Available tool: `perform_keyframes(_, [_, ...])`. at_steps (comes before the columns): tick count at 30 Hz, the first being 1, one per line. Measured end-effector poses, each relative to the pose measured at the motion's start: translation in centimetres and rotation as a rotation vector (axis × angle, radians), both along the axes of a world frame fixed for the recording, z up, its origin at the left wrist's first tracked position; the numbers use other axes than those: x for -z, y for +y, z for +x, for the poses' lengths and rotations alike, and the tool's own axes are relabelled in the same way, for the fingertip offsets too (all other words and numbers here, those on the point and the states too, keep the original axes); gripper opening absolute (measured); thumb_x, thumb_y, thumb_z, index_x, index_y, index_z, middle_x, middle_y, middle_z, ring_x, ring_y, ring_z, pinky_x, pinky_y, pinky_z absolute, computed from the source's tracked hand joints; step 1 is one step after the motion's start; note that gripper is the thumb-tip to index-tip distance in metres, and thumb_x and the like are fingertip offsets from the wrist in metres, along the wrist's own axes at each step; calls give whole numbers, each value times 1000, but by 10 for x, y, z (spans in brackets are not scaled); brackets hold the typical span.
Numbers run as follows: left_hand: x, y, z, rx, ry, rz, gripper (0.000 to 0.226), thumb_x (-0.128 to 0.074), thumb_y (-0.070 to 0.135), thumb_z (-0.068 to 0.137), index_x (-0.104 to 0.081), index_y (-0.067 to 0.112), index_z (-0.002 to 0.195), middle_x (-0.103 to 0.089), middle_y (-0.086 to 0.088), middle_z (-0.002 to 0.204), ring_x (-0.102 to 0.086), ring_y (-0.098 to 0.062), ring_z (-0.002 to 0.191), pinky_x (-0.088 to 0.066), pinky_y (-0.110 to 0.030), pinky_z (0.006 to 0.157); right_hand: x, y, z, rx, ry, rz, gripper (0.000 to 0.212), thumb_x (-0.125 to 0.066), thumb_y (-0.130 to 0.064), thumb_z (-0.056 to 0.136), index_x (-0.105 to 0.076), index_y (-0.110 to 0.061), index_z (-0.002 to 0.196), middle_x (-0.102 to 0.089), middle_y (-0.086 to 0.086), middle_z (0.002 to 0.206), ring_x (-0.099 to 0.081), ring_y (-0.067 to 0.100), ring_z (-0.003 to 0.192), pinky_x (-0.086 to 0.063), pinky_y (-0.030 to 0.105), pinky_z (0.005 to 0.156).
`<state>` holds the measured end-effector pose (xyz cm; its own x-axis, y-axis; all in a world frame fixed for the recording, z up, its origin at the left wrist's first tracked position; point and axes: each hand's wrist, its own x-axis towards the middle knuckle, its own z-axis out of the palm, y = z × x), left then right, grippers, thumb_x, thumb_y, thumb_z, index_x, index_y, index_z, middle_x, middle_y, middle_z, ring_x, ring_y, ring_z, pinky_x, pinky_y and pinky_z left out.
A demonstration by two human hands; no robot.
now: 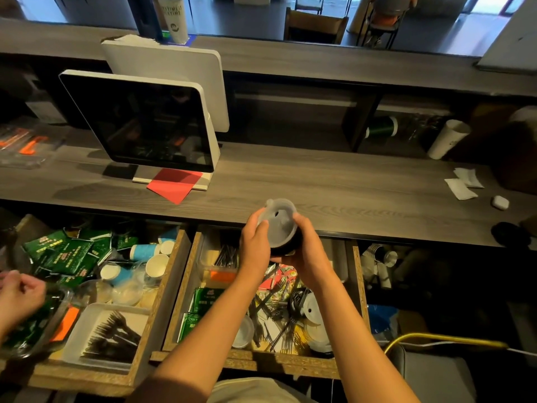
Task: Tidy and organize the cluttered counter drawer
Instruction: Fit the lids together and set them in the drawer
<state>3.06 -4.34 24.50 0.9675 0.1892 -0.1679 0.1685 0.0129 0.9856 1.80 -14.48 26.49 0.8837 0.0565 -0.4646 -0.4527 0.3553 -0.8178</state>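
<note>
Middle drawer: open chipboard-sided drawer (180,289) at lower centre, crammed; black plastic forks (280,318) in a tangle, green printed sachets (200,301), a round translucent lid (315,314) at its right, a small clear tub (216,257) of dark cutlery at its back left.
Left drawer: second open drawer (145,327) at lower left; blue-and-white paper cups (143,251) lying on their sides, dark green packets (62,254) heaped at the back, a white rectangular tray (87,330) of black forks in front.
Held thing: dark cup with a frosted plastic lid (280,225), up at centre frame above the middle drawer's back edge; long axis runs towards the camera, lidded top tilted up at us.
Left hand (255,245): fingers curled round the lid's left rim, gripping it.
Right hand (308,251): wrapped round the cup's dark body from the right, thumb at the lid edge.
Other person: a hand (17,292) at the left edge, fingers loosely curled over the left drawer.
Surface: grey wood-grain counter (334,181) across mid-frame; white-framed dark touchscreen (139,120) at upper left, red paper square (174,181) under its base; white napkins (462,184) at far right.
Room: dim shelf behind; chairs and glossy floor along the top edge.
</note>
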Motion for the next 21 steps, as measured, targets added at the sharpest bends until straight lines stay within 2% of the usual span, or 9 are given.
perform_keyframes(3, [7,3,-2,-3,-13,90,36,-40,14,103,-56,23,134,-60,3,120,-56,-2,102,-47,-17,74,3,-1,0,28,64,8,44,-44,-36,93,-54,-8,126,-58,24,124,-61,38,111,-60,44,72])
perform_keyframes(6, [8,3,-5,31,-25,74,36,-41,13,103,-59,19,134,-63,3,119,-60,2,97,-48,-9,67,9,1,-1,131,119,-38,39,-35,-31,96,-56,-7,119,-60,21,111,-63,33,99,-59,40,62])
perform_keyframes(9, [10,-1,-10,19,-35,16,34,-43,17,104,-62,21,132,-65,8,122,-60,7,102,-49,-9,74,15,3,-2,188,145,-87,33,-32,-34,99,-56,-15,109,-60,16,106,-63,29,94,-57,35,55])
perform_keyframes(10, [11,-3,-11,8,-39,32,34,-43,17,104,-62,22,132,-65,9,125,-59,7,104,-49,-9,78,15,3,-3,173,132,-91,34,-35,-38,100,-57,-16,112,-60,15,108,-63,30,96,-58,36,56])
perform_keyframes(12, [13,-4,-14,-14,-63,98,35,-43,14,104,-61,24,132,-63,9,129,-56,9,108,-47,-8,86,17,2,-3,113,90,-119,34,-45,-43,99,-58,-20,121,-60,13,117,-61,32,106,-62,44,68])
perform_keyframes(14, [13,-5,-15,-9,-94,121,35,-43,13,104,-59,27,131,-63,10,128,-56,7,112,-47,-12,93,18,0,-4,90,59,-155,29,-51,-36,99,-60,-22,123,-60,15,120,-61,34,109,-62,47,72])
perform_keyframes(17, [10,-4,-16,57,-81,-61,31,-51,17,101,-60,39,122,-64,13,124,-61,-4,116,-52,-20,91,20,-5,-5,135,79,-69,25,-55,-29,98,-63,-19,120,-65,19,120,-64,37,108,-60,47,70])
perform_keyframes(19, [13,0,-16,85,-13,-259,33,-60,30,96,-57,39,127,-62,10,128,-60,-10,118,-52,-21,90,21,-9,-7,139,128,48,24,-58,-28,97,-63,-19,118,-65,18,120,-64,37,109,-59,52,73])
perform_keyframes(21, [19,2,-17,141,65,-488,59,-72,48,80,-53,32,135,-59,-2,133,-60,-20,120,-53,-33,95,19,-9,-10,136,177,169,27,-59,-28,96,-60,-18,120,-63,17,120,-63,36,108,-59,49,70])
